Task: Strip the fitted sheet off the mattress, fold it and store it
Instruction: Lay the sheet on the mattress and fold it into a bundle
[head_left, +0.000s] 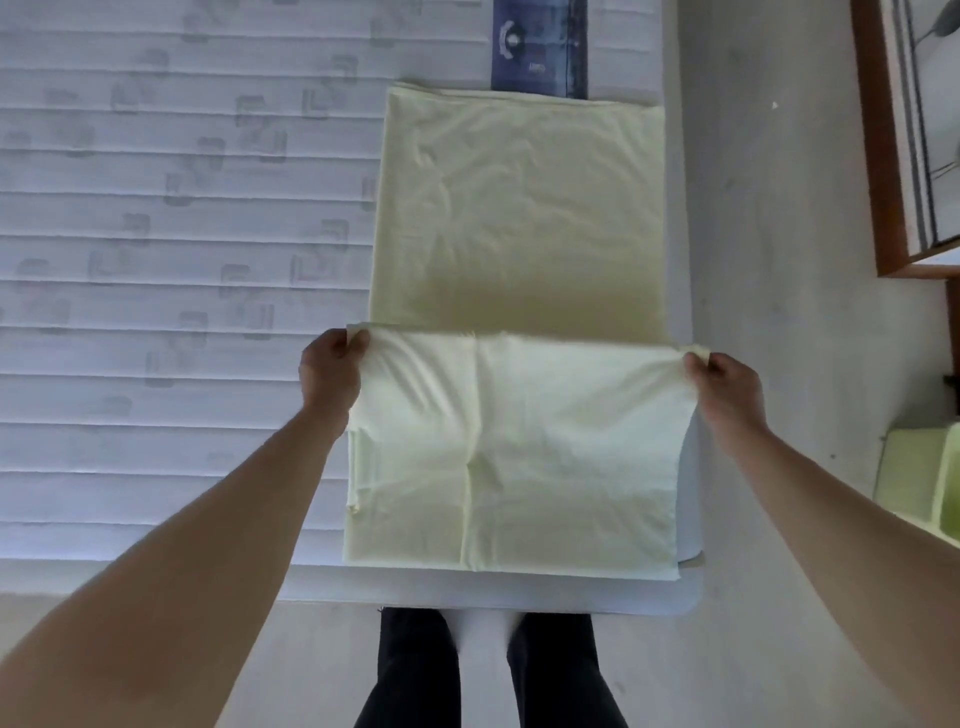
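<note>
A dark blue label (539, 49) lies at the far edge of the mattress (156, 260); it carries a pale emblem and a short word, both too blurred to read. The mattress is white, quilted in long horizontal bands with faint grey square motifs. On its right side, close to the edge, lies the sheet (514, 218), pale yellow-green, smooth with soft creases, already folded into a long narrow strip. Its long axis runs straight away from you, from the near mattress edge toward the label, whose near end it covers. You hold the near end lifted and doubled over, so a fold hangs down toward your legs. Your left hand (330, 371) pinches the left corner of that raised edge, fingers curled round the cloth. Your right hand (727, 384) grips the right corner the same way, bunching the cloth slightly. The edge is stretched level between both hands. To your right, a wood-framed picture (906, 135) is near the grey floor (769, 208).
</note>
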